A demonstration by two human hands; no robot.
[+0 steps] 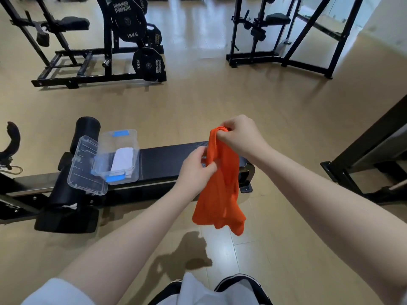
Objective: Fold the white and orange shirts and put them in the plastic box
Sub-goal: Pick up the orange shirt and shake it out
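Observation:
The orange shirt (222,190) hangs bunched in the air above the near end of the black bench (171,159). My right hand (240,135) pinches its top edge. Lower down, my left hand (193,170) grips its left side. The clear plastic box (130,143) with blue clips stands on the bench to the left, and a folded white shirt (122,159) lies inside it. The box's clear lid (87,168) leans against its left side.
Black foam rollers (87,130) sit at the bench's left end. A weight machine (123,40) with 15 kg plates stands behind on the wooden floor, another black frame (279,40) at the back right, and a dark metal frame (363,155) on the right.

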